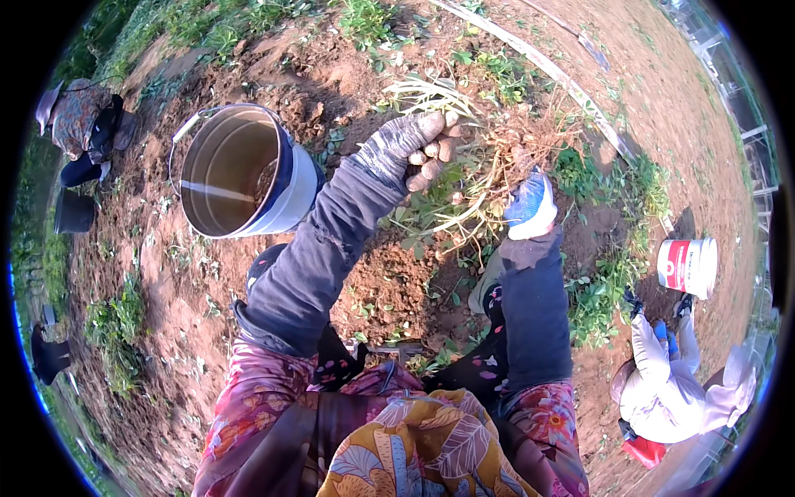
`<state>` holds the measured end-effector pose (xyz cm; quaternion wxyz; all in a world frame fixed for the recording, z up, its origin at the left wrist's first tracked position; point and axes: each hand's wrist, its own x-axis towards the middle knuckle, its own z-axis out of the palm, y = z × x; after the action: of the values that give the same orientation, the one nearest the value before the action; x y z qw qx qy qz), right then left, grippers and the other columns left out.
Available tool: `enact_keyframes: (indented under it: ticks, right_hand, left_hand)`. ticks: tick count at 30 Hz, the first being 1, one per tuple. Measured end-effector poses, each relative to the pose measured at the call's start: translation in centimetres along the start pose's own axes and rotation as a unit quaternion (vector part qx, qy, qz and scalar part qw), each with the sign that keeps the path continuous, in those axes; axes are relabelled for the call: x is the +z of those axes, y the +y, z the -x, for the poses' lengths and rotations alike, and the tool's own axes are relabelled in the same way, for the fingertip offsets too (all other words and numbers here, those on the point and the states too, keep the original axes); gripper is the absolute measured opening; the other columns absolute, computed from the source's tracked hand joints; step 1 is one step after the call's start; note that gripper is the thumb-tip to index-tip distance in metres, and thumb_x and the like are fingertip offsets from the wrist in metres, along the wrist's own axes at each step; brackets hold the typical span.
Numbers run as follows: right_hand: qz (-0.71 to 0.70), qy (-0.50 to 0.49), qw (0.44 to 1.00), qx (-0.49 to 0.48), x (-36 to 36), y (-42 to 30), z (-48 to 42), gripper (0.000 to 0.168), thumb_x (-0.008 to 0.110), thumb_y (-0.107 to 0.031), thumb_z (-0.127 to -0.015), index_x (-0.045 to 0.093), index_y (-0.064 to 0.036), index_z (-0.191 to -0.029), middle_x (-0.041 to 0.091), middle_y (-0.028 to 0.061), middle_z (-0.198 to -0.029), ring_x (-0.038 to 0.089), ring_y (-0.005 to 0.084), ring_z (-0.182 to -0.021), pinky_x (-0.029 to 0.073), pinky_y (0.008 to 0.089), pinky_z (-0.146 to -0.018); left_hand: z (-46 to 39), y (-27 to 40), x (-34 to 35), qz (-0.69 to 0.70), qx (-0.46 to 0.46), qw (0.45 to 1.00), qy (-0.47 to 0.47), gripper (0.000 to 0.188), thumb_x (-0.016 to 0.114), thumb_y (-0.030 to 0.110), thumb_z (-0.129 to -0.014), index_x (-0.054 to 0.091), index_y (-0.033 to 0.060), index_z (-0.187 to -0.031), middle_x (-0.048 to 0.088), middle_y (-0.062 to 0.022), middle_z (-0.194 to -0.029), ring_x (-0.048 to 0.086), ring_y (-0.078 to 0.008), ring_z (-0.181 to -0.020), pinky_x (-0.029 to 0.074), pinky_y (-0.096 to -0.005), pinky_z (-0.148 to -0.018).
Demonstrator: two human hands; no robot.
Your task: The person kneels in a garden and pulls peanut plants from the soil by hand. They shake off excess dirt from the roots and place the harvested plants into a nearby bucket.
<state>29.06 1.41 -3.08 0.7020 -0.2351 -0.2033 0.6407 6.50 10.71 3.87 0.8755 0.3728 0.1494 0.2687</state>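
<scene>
My left hand (431, 146), in a soiled grey knit glove, is curled around several peanut pods (418, 158); where pods end and glove fingertips begin is partly unclear. My right hand (532, 205), in a white and blue coated glove, grips an uprooted peanut plant (497, 180). Its tangled brown roots (528, 133) stick out above that hand, and pale stems hang down to the left. Beyond my left hand lies a bunch of pale stripped stems (428, 94). Left of my left forearm, a tilted white and blue bucket (292, 180) holds some pods low inside.
Loose dug soil (388, 279) lies between my feet. A long pale strip (546, 65) crosses the ground at upper right. One person (664, 391) crouches at right near a white bucket (688, 267); another person (84, 127) sits at far left near a dark bucket (74, 211).
</scene>
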Motion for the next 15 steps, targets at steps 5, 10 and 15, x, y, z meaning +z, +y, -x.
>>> enact_keyframes:
  ticks: [5,10,15]
  right_hand:
    - [0.349,0.006,0.936,-0.042,-1.4,-0.3,-0.2,0.037,0.035,-0.018,-0.093,0.040,-0.005,-0.127,0.051,0.0082,-0.120,0.053,0.0214,-0.104,0.049,0.0358,-0.084]
    - [0.195,0.064,0.978,-0.037,0.6,0.5,-0.8,0.035,0.039,-0.023,-0.093,0.045,-0.007,-0.123,0.058,0.0100,-0.107,0.059,0.0276,-0.092,0.053,0.0413,-0.075]
    - [-0.034,-0.034,0.999,0.018,4.4,-0.5,-0.9,0.037,0.036,-0.026,-0.094,0.043,-0.006,-0.124,0.055,0.0120,-0.111,0.057,0.0294,-0.094,0.053,0.0443,-0.073]
  left_hand:
    - [0.7,0.6,0.9,-0.071,-0.008,0.996,0.059,0.027,0.060,0.026,-0.083,0.056,0.0053,-0.099,0.056,-0.0006,-0.067,0.045,-0.0054,-0.044,0.031,-0.0185,-0.034]
    - [1.4,1.1,1.5,-0.182,0.009,0.981,0.060,0.029,0.063,0.015,-0.080,0.057,0.0039,-0.106,0.057,-0.0019,-0.070,0.047,-0.0050,-0.049,0.036,-0.0174,-0.044]
    - [1.7,1.4,1.7,-0.214,0.031,0.975,0.048,0.029,0.064,0.013,-0.079,0.058,0.0040,-0.106,0.058,-0.0026,-0.072,0.051,-0.0062,-0.053,0.039,-0.0181,-0.047]
